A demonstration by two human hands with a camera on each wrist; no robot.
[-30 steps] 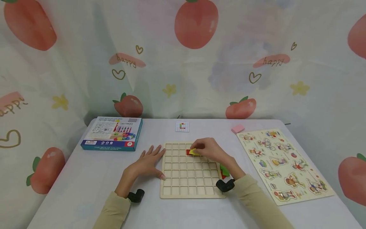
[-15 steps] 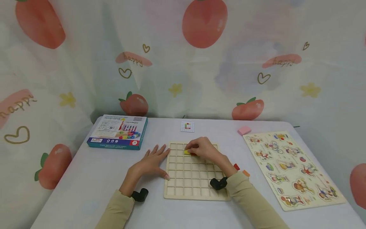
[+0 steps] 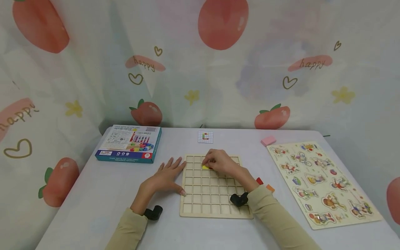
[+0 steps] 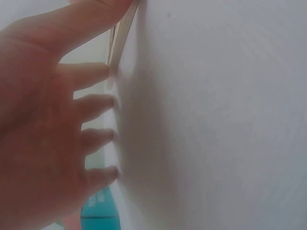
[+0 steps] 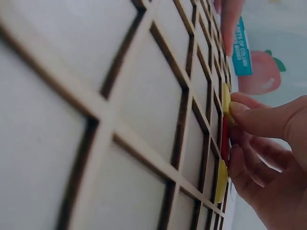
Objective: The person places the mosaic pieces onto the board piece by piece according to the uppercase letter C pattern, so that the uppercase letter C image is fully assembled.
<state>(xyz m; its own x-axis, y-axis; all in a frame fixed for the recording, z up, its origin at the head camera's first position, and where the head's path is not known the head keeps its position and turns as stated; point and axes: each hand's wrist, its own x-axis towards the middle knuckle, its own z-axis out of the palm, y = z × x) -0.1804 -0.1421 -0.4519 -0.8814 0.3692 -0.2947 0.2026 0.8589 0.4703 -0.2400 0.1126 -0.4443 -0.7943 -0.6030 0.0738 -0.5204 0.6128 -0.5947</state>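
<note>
My right hand (image 3: 221, 161) is over the upper part of a wooden grid board (image 3: 196, 215). Its thumb and index finger pinch a small yellow tile (image 5: 226, 101) at the board's surface. Beside that tile a red tile (image 5: 225, 139) sits in the grid, then another yellow tile (image 5: 221, 182). In the head view only the pinched yellow tile (image 3: 205, 167) shows; fingers hide the others. My left hand (image 3: 163, 180) lies with spread fingers along the board's left edge, thumb on its frame. The left wrist view shows the same hand (image 4: 43, 129) with fingers straight.
A small card with a coloured pattern (image 3: 205, 136) lies behind the board. At back left is a teal box (image 3: 128, 144). A picture puzzle board (image 3: 323, 187) lies at right, near a pink block (image 3: 268, 140). Red (image 3: 259, 181) and orange pieces (image 3: 270, 188) show beside my right forearm.
My right hand has moved left across the grid, carrying the yellow tile from over the red tile to its left side. The left hand stays at the board's edge. The head view has shifted slightly.
</note>
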